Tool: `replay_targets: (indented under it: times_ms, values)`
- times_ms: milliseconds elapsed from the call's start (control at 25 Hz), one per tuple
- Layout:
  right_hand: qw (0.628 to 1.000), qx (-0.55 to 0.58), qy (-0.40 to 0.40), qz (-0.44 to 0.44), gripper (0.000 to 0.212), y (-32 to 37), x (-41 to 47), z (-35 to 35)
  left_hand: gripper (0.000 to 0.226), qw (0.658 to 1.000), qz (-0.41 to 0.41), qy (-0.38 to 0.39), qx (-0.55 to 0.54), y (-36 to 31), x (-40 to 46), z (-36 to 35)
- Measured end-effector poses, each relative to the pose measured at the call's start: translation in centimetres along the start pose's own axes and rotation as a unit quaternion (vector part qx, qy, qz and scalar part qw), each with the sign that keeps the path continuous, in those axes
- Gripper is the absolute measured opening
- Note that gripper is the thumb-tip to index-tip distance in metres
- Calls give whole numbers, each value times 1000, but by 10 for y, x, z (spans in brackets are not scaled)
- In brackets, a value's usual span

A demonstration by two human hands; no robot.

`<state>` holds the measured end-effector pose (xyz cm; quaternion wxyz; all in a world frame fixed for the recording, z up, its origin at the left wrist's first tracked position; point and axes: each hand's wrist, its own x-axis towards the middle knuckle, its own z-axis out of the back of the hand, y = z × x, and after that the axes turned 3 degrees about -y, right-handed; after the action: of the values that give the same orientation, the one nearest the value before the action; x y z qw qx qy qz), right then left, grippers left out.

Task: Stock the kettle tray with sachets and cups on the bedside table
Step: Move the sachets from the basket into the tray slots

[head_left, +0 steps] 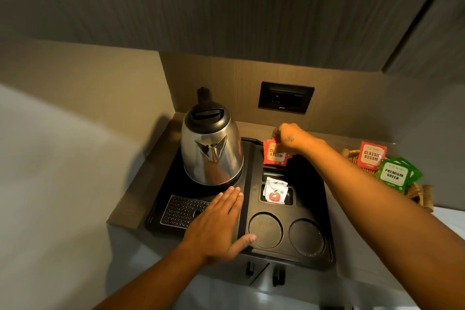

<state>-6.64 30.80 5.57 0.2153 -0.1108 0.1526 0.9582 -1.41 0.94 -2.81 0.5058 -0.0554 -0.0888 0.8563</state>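
The black kettle tray (312, 211) sits on the brown bedside table with a steel kettle (211, 151) on its left half. My right hand (293, 137) pinches red Classic Assam sachets (275, 155) upright over the tray's far sachet slot. White sachets with a red apple logo (275, 191) lie in the nearer slot. Two round cup recesses (265, 230) at the tray's front hold nothing. My left hand (217, 223) rests flat, fingers together, on the tray between the drip grille and the left recess. No cups are in view.
A wicker basket (415, 191) at the right holds a red Classic Assam sachet (372, 155) and green Premium Green sachets (395, 176). A black wall socket (285, 98) sits behind the tray. A perforated drip grille (180, 211) occupies the tray's front left.
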Motion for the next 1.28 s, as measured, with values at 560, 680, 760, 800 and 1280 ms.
replay_targets:
  times_ms: [560,680,760,800,1280]
  values:
    - [939,-103,-177,-277,55,-217,-131,13,95,1000,4,-7,2,-2,-2,0]
    - [944,-97,-161,-271,66,-232,-132,-1,95,1000,7,-9,5,-1,-2,-2]
    - [942,-90,-171,-273,65,-239,-129,-3,95,1000,8,-10,1,0,-2,-3]
    - [941,-94,-177,-274,63,-242,-128,-2,95,1000,9,-10,0,0,-1,-3]
    - [939,99,-235,-232,15,-227,-134,71,94,1000,11,-7,3,-1,-2,-1]
